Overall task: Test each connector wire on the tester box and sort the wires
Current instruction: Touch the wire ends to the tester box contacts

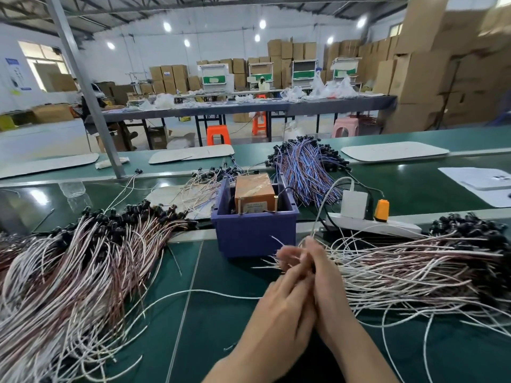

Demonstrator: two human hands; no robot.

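The tester box (pixel 255 196), brown and taped, stands inside a blue plastic bin (pixel 254 230) at the table's middle. My left hand (pixel 282 297) and my right hand (pixel 326 283) meet just in front of the bin, fingers together around thin white wire ends (pixel 276 241) at the left edge of the right-hand wire pile (pixel 420 266). The fingertips are blurred. A big pile of white and brown wires with black connectors (pixel 69 266) lies at the left. A bundle of blue and purple wires (pixel 307 167) lies behind the bin.
A white power strip (pixel 373 225) with a white adapter and an orange plug lies right of the bin. Loose single wires cross the green mat (pixel 210 322). White trays and papers lie on the far belt. Tables, stools and stacked cartons fill the hall behind.
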